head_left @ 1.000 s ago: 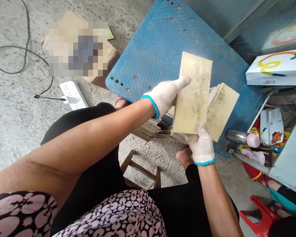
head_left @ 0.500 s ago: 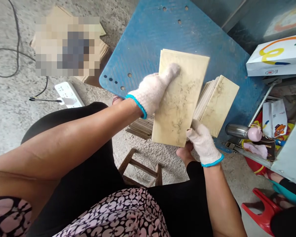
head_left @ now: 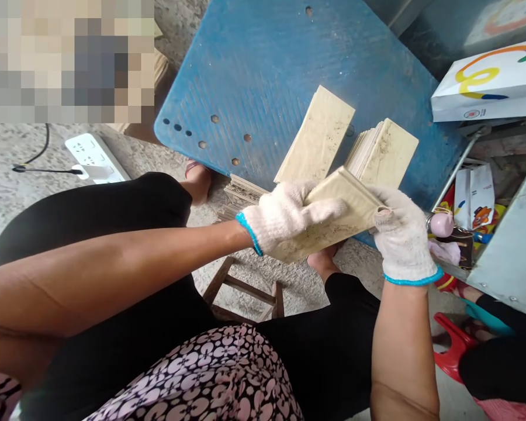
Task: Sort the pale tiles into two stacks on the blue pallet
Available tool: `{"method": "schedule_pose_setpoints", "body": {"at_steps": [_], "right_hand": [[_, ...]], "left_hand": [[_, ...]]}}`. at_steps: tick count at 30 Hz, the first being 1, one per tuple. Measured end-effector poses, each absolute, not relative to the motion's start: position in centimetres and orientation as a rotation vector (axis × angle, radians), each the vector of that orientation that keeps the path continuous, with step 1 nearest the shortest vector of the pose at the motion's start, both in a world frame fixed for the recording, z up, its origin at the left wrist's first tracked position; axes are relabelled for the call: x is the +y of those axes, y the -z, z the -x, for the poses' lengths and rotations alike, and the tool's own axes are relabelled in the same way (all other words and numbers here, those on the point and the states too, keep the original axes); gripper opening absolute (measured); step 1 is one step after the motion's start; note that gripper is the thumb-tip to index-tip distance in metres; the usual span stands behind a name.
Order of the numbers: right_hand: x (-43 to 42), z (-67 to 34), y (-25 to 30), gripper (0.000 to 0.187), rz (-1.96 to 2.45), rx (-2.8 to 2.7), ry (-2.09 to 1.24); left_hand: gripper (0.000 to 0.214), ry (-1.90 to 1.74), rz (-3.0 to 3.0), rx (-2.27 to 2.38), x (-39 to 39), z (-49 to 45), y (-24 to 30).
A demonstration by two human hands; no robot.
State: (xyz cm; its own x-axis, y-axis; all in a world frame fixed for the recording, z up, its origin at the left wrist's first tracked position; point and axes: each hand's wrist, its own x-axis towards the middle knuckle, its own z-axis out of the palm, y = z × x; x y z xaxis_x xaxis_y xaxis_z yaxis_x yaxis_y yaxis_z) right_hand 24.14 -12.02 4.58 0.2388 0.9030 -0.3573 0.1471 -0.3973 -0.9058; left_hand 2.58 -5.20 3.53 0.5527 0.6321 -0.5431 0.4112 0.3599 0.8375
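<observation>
Pale beige rectangular tile [head_left: 333, 219] gripped at both ends by closed fingers of gloved left hand [head_left: 284, 213] and gloved right hand [head_left: 401, 237]; stack of similar tiles [head_left: 379, 155] rested on blue perforated board [head_left: 263, 76].

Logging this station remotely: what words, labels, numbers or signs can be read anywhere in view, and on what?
No text can be read as words.
White box: a coloured swirl logo and a small red round mark with a line of print, too small to read.
White packet: a cartoon picture and small print, blurred.
Power strip: no legible marking.
Tile held by left hand and right hand: only dark streaks, no writing.
</observation>
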Motion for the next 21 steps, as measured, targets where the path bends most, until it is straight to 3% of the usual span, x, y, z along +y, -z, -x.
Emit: {"method": "schedule_pose_setpoints", "body": {"at_steps": [4,9,14,21], "right_hand": [[-12.8,-25.3,-5.1,0.043,1.654,-1.115,-1.299],[-13.1,-25.1,-7.0,0.044,1.713,-1.287,-1.487],[-13.1,-23.9,-7.8,0.036,1.868,-1.557,-1.484],[-14.2,-23.6,-7.4,0.035,1.842,-1.533,-1.535]], "left_hand": [[0.051,-0.131,-1.357,0.982,-6.0,-2.6,-2.7],[0.042,-0.097,-1.527,0.909,-6.7,-3.1,-2.4],[0.046,-0.021,-1.616,0.89,-6.9,-3.6,-2.0],[0.06,0.114,-1.647,0.762,-6.5,-3.3,-1.9]]}}
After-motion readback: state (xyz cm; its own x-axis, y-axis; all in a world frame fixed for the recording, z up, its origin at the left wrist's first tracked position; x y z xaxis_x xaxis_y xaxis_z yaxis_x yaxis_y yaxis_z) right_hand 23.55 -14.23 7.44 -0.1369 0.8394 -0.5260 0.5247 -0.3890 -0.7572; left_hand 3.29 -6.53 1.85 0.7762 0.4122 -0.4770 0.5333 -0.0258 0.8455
